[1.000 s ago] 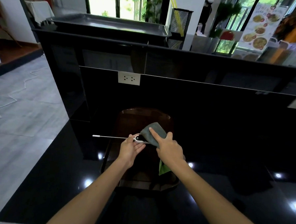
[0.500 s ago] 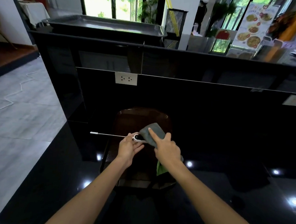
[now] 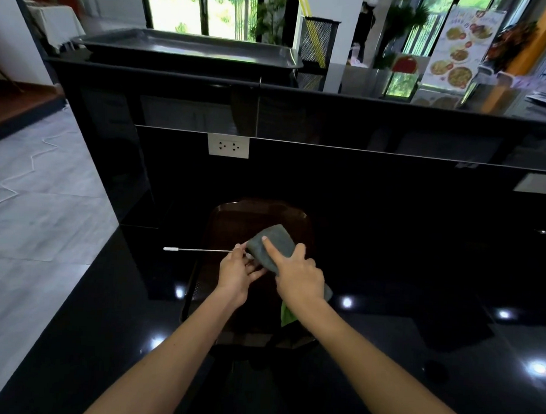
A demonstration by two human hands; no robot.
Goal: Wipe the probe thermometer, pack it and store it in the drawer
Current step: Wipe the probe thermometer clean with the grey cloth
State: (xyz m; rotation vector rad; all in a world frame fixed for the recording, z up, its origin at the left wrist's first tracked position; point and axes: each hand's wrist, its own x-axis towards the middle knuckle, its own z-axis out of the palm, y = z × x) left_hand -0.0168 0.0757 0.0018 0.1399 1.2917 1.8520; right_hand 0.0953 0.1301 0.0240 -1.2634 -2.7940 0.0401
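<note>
probe thermometer (image 3: 200,250) points left from our pinching left hand (image 3: 238,270); our right hand (image 3: 296,273) clamps cloth (image 3: 271,248) over its head.

Both forearms bare; left hand (image 3: 238,270) and right hand (image 3: 298,276) ungloved.

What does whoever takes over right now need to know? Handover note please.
Left hand: holds the probe thermometer at its head, probe pointing left, level.
Right hand: presses the grey cloth over the thermometer head, index finger on top.
Both are above the dark tray on the black counter.
Done: wiping is under way at the head end.
Left: wipe the probe, pack it, store it in the drawer. No case or drawer in view.
</note>
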